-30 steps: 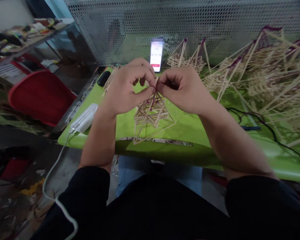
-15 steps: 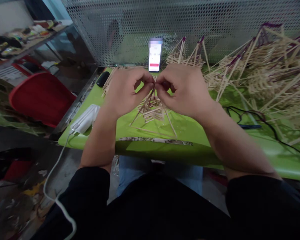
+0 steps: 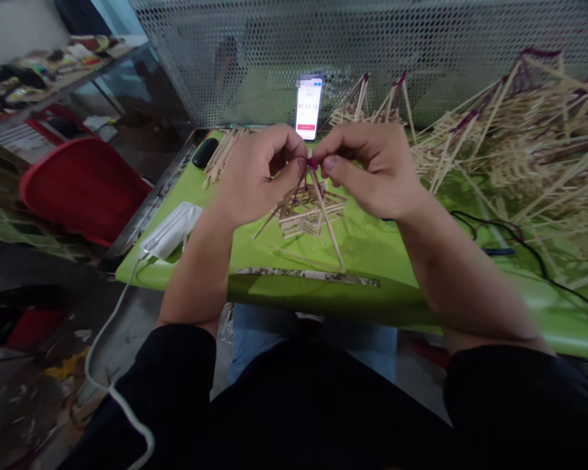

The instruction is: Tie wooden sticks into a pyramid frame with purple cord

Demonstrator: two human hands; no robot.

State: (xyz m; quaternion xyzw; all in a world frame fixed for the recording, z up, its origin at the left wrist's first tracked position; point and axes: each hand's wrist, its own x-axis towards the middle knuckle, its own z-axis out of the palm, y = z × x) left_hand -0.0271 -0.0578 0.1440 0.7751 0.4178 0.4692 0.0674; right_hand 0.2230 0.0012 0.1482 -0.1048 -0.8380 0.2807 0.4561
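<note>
In the head view, a small frame of pale wooden sticks [image 3: 304, 220] stands on the green table, with stacked zigzag layers and longer sticks leaning up to a peak. Purple string [image 3: 313, 162] gathers at that peak. My left hand [image 3: 267, 173] pinches the string from the left, thumb against forefinger. From the other side, my right hand [image 3: 375, 166] also grips the string between thumb and fingertips. The exact hold is partly hidden by the fingers. Dark purple strands run down from the peak into the layers.
A lit phone [image 3: 309, 108] leans upright behind my hands. Loose sticks [image 3: 223, 156], a black object [image 3: 204, 153] and a white adapter [image 3: 171, 230] with cable lie left. Several similar stick frames [image 3: 529, 137] pile up right, near a black cable [image 3: 524, 241]. A perforated metal panel [image 3: 255, 59] backs the table.
My fingertips have moved slightly apart, and purple string now shows between them. The right fingers have shifted a little right and opened around the peak. One leaning stick is now more visible.
</note>
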